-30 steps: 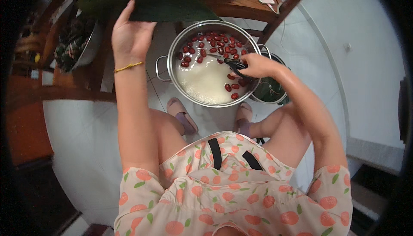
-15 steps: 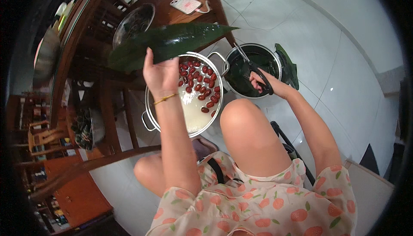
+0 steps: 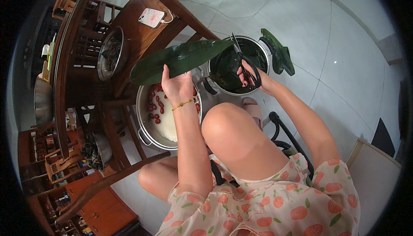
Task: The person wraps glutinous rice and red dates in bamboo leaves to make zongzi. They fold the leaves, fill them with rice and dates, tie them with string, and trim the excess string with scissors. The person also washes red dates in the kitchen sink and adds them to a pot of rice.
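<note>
Above the pot of rice and red dates [image 3: 165, 120], the left hand [image 3: 176, 85] pinches a long green leaf [image 3: 180, 59] held level so its tip meets black scissors [image 3: 245, 66], gripped in the closed right hand [image 3: 258, 79] over the leaf pot [image 3: 215, 85]

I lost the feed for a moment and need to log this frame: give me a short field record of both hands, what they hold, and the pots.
left hand: grips a long dark green leaf by its lower edge, held level above the pots
right hand: holds black-handled scissors, blades at the leaf's right tip
steel pot with white rice and red dates: on the floor, under the left hand
second steel pot of dark green leaves in water: on the floor, under the scissors
wooden table: behind the pots
</note>
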The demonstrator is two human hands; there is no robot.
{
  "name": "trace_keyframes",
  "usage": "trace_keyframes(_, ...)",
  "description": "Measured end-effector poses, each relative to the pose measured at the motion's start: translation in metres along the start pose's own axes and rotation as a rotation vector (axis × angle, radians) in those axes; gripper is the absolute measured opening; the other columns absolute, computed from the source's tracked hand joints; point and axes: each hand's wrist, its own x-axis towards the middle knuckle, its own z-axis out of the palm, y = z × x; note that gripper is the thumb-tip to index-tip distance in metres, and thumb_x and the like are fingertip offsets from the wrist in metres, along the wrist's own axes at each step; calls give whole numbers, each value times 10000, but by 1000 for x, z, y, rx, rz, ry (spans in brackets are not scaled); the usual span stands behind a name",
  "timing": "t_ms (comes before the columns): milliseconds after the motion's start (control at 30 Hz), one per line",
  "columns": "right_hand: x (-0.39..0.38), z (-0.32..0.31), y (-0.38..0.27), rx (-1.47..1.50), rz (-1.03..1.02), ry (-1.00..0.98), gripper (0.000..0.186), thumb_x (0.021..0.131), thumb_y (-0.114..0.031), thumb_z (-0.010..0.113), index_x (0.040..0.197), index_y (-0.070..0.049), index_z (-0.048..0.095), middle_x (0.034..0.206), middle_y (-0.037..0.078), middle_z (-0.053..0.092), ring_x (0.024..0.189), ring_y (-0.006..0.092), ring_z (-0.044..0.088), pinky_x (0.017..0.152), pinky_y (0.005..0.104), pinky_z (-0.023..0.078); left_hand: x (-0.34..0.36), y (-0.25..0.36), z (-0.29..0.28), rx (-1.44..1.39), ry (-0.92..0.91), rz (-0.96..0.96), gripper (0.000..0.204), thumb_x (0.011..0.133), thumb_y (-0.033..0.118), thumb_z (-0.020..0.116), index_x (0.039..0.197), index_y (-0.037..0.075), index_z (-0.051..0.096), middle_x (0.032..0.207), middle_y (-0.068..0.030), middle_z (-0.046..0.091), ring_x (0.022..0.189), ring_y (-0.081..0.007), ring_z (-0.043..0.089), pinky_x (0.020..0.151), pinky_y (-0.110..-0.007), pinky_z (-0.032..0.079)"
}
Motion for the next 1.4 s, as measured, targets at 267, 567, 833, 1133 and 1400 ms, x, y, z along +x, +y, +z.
trace_keyframes(267,-2,-5,3,3,5,94,576,925,-659,502,891,-84,529,658,-2,523,611,112,523,613,253,451,3,-10,-2,19,-27,-29,404,987,163,473,1362,11,456,1434,-174,456,1351,-340,399,1172,-549,248)
trace_keyframes(567,5,-27,30,-191,45,161,643,887,-683,543,843,-43,583,659,34,582,638,146,585,614,285,474,8,-10,-7,171,-76,-83,336,1001,157,459,1305,18,503,1358,-146,531,1280,-335,474,1115,-542,336)
trace_keyframes(833,-19,-51,19,-661,-39,160,647,940,-602,536,1214,-16,552,1094,175,649,1048,235,608,889,341,464,14,-2,35,1221,-337,-186,304,969,160,600,1223,-5,597,1141,-73,669,1009,-188,633,897,-324,491)
trace_keyframes(1133,-42,-56,-49,-555,-195,-42,173,1034,-180,430,1095,-42,515,905,-37,548,829,59,479,780,254,443,39,-19,57,1746,-656,-812,354,924,215,648,1175,-35,645,1017,-77,708,883,-141,650,851,-284,511)
trace_keyframes(1400,-38,-57,-44,-456,-67,-84,302,1056,-311,429,1099,-32,537,890,-23,552,743,57,469,702,222,434,50,-30,51,1822,-742,-982,429,897,271,686,1190,-36,624,1052,-89,701,919,-137,652,850,-295,522)
